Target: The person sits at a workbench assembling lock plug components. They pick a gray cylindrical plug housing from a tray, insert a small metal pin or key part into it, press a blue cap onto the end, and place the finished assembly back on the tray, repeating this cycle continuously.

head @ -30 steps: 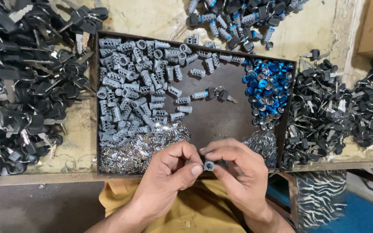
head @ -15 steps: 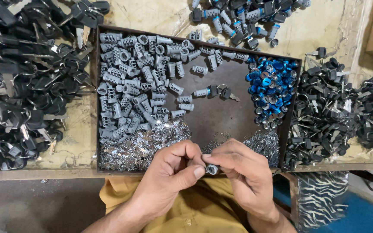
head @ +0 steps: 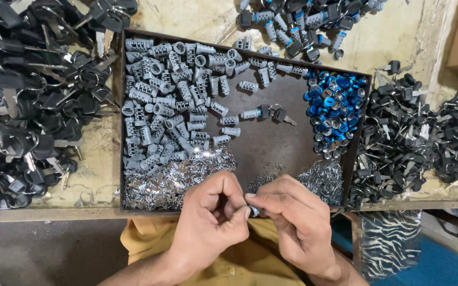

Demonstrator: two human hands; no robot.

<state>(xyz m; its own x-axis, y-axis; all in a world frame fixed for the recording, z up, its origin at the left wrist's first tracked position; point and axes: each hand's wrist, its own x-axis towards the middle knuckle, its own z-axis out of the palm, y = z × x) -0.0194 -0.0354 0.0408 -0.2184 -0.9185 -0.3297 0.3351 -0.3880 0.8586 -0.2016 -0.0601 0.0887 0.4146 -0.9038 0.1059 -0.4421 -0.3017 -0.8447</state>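
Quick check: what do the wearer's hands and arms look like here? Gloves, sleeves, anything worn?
Both bare: no gloves, rings, watch or wristband visible on the left hand or the right hand. Forearms are uncovered as far as the frame shows, no sleeves. A mustard-yellow garment shows below them.

Big dark tray loaded with grey lock cylinders, blue caps and shiny metal slivers, maybe wafers. Black-headed keys piled left, more black bits right.
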